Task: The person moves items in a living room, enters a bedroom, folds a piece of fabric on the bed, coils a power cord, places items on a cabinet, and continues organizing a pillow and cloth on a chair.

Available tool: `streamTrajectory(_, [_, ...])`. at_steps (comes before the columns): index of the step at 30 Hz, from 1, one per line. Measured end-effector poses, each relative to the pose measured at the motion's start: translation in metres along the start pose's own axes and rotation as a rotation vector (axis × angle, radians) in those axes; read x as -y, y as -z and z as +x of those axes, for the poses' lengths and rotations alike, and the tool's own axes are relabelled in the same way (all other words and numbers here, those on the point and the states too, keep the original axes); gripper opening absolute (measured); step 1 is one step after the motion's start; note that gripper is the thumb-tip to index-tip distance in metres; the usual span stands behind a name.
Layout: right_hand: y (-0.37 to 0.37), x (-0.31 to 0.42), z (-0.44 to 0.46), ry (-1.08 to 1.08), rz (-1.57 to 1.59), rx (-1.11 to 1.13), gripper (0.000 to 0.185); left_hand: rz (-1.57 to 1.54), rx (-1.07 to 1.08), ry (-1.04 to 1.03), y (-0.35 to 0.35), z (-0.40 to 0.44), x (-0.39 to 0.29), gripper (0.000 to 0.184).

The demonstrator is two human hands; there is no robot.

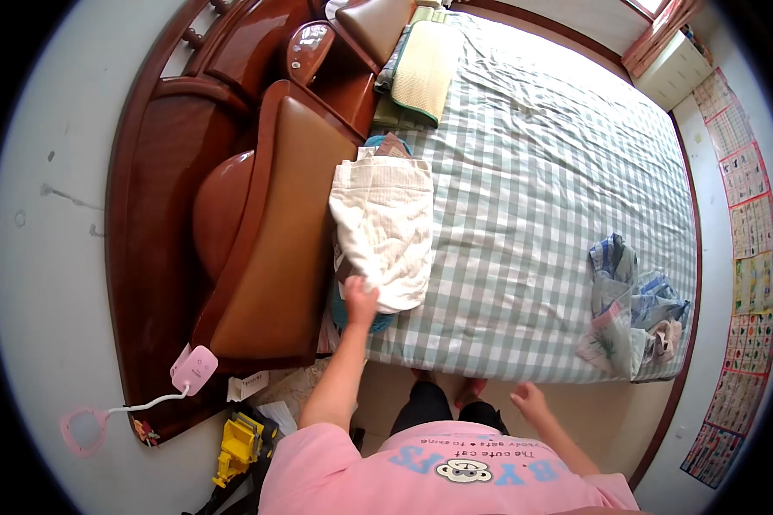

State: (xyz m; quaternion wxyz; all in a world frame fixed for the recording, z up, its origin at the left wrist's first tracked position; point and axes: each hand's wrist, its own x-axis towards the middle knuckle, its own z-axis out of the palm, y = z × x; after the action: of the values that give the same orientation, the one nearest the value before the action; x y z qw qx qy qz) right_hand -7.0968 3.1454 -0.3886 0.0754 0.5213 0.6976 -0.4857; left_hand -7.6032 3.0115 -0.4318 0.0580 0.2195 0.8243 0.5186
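Note:
At the head end of the bed lies a cream-white cloth, wrinkled and spread over a pillow whose blue-teal edge shows beneath it. My left hand is at the cloth's near left corner, fingers closed on its edge. A brown patterned piece sticks out past the far end of the cloth. Off the near edge of the mattress hangs my right hand, holding nothing, its fingers loosely bent and apart. A green-and-white checked sheet covers the mattress.
A brown padded headboard borders the bed on the left. Beyond the cloth rests a woven straw mat pillow. Crumpled blue and pale clothes lie at the right. A pink lamp and a yellow toy truck are lower left.

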Motion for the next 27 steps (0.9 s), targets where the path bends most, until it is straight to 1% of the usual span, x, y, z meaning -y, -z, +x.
streamTrajectory(1, [0.006,0.040,0.010,0.054,-0.067,-0.020,0.045,-0.023,0.114,-0.042,-0.018,-0.001,-0.015,0.032])
streamTrajectory(2, [0.015,0.089,0.025,0.108,-0.135,-0.040,0.052,-0.021,0.086,-0.228,-0.025,-0.002,-0.063,0.031])
streamTrajectory(3, [0.022,0.115,0.047,0.334,-0.262,-0.058,0.064,-0.099,0.217,-0.257,-0.035,0.000,-0.088,0.029])
streamTrajectory(4, [0.034,0.181,0.054,0.589,-0.227,-0.093,0.073,-0.148,0.288,-0.303,-0.037,-0.002,-0.124,0.027])
streamTrajectory(5, [0.044,0.240,0.059,0.686,-0.265,-0.089,0.077,-0.139,0.407,-0.288,-0.036,-0.006,-0.158,0.024])
streamTrajectory(6, [0.048,0.282,0.065,0.767,-0.371,-0.090,0.079,-0.147,0.440,-0.361,-0.043,-0.013,-0.173,0.021])
streamTrajectory(8, [0.056,0.348,0.074,1.070,-0.598,-0.027,0.076,-0.131,0.462,-0.476,-0.038,-0.021,-0.214,0.018])
streamTrajectory(9, [0.056,0.366,0.086,1.131,-0.623,0.031,0.071,-0.129,0.453,-0.477,-0.035,-0.019,-0.226,0.018])
streamTrajectory(10, [0.058,0.377,0.099,1.189,-0.647,0.089,0.066,-0.108,0.395,-0.503,-0.029,-0.013,-0.236,0.017])
streamTrajectory(12, [0.068,0.383,0.130,1.211,-0.610,0.080,0.053,-0.084,0.282,-0.523,-0.018,0.008,-0.266,0.014])
streamTrajectory(14, [0.084,0.405,0.139,1.146,-0.468,0.144,0.046,0.030,0.293,-0.641,-0.005,0.031,-0.308,0.016])
streamTrajectory(16, [0.097,0.419,0.141,1.410,-0.298,-0.036,0.042,0.043,0.293,-0.641,0.003,0.042,-0.352,0.020])
streamTrajectory(17, [0.108,0.428,0.127,1.406,-0.228,-0.048,0.041,0.061,0.342,-0.612,0.010,0.044,-0.381,0.020])
streamTrajectory(18, [0.123,0.443,0.110,1.406,-0.158,-0.070,0.040,0.059,0.278,-0.744,0.010,0.049,-0.393,0.022])
streamTrajectory(19, [0.133,0.451,0.102,1.401,-0.097,-0.069,0.041,0.121,0.241,-0.851,0.013,0.055,-0.411,0.025])
streamTrajectory(20, [0.144,0.459,0.093,1.397,-0.037,-0.066,0.041,0.118,0.236,-0.866,0.019,0.058,-0.431,0.025])
streamTrajectory(21, [0.158,0.468,0.076,1.229,-0.016,0.028,0.046,0.116,0.232,-0.882,0.027,0.063,-0.449,0.024])
streamTrajectory(22, [0.169,0.477,0.065,1.254,0.038,0.081,0.053,0.141,0.222,-0.883,0.036,0.070,-0.462,0.024])
streamTrajectory(23, [0.175,0.485,0.058,1.299,0.043,0.038,0.058,0.167,0.211,-0.883,0.044,0.080,-0.472,0.023])
streamTrajectory(24, [0.177,0.491,0.053,1.343,0.048,-0.004,0.062,0.275,0.137,-0.917,0.055,0.092,-0.478,0.023])
streamTrajectory(25, [0.177,0.497,0.051,1.344,0.054,-0.007,0.062,0.387,0.062,-0.951,0.065,0.099,-0.484,0.022])
streamTrajectory(27, [0.175,0.507,0.046,1.425,0.027,0.005,0.069,0.382,0.073,-0.962,0.086,0.101,-0.492,0.022])
